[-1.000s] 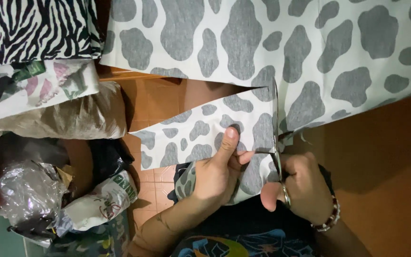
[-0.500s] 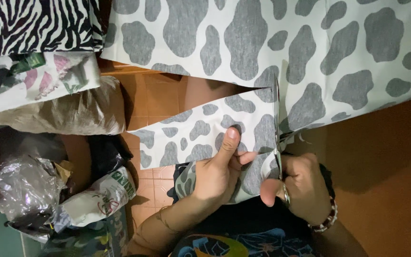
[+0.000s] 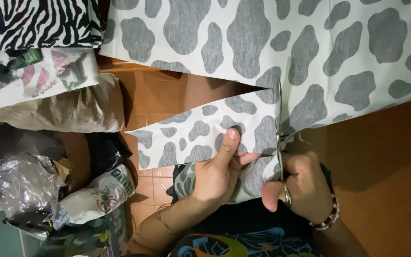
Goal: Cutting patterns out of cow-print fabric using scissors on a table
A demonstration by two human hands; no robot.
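Here the left hand (image 3: 217, 173) pinches the spotted fabric (image 3: 243, 128) beside the scissors (image 3: 278, 138).

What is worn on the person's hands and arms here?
The left hand and its forearm are bare, with no sleeve or jewellery visible. The right hand wears a silver ring on one finger and a beaded bracelet of dark and light beads at the wrist.

White fabric (image 3: 243, 43) with grey cow-like patches.
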